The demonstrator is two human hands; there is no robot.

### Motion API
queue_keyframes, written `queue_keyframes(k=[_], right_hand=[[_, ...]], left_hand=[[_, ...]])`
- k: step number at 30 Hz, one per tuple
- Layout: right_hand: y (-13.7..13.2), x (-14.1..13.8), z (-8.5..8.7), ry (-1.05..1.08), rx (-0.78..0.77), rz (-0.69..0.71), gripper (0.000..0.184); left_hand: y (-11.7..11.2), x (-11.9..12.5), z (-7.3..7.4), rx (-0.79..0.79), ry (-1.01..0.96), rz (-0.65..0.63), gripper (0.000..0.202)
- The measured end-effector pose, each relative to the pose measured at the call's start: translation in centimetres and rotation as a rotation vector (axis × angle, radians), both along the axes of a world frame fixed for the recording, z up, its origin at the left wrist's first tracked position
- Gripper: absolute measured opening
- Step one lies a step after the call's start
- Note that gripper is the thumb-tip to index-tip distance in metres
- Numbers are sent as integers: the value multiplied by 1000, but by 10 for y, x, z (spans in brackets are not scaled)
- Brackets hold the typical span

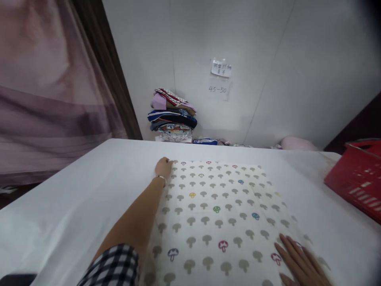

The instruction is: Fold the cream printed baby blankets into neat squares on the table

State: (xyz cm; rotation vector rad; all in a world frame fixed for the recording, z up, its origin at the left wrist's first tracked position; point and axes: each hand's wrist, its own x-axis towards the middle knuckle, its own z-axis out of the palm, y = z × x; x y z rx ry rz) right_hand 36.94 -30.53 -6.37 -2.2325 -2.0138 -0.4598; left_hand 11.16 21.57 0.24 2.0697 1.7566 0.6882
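Observation:
A white cloth [220, 206] printed with grey and a few coloured mushrooms lies spread flat on the white table. At its far left corner, my left hand [163, 168] is closed with the fingers pinched on the cloth's edge. A thin bracelet circles that wrist, and a black-and-white checked sleeve covers the upper forearm. My right hand [300, 260] rests flat on the cloth near its right edge, fingers stretched out, at the lower right of the view. Part of that hand is cut off by the frame's bottom.
The white table [89, 190] extends around the cloth. A red plastic basket [357, 174] stands at the right edge. Behind the table is a stack of folded fabrics [172, 115] against the wall. A handwritten sign [218, 89] hangs above. Pink curtain [44, 99] hangs at left.

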Motion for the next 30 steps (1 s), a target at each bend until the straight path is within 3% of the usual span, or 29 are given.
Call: queue_keyframes(k=[5,10,15,19,22,25,30], right_hand=[[8,-5,22,-21,-31,-7,70],[18,-10,19,-106,-18,12,69],[16,-12,12,-115,-22,23,70],[25,-10,29,10,-82,-27,67],[59,-13,54,138,-155,-56,63],[121,-21,72,224,-161,8,61],[237,-8,76,274,-159,68,63]], left_hand=[[8,-1,7,76,-36,-39,24],[16,1,0,-36,29,-9,25],[17,2,-1,-31,107,8,26],[1,8,10,25,161,-65,44],[-27,16,11,226,237,-302,50],[-55,21,2,283,348,-519,54],[-60,18,-11,140,458,-412,72]])
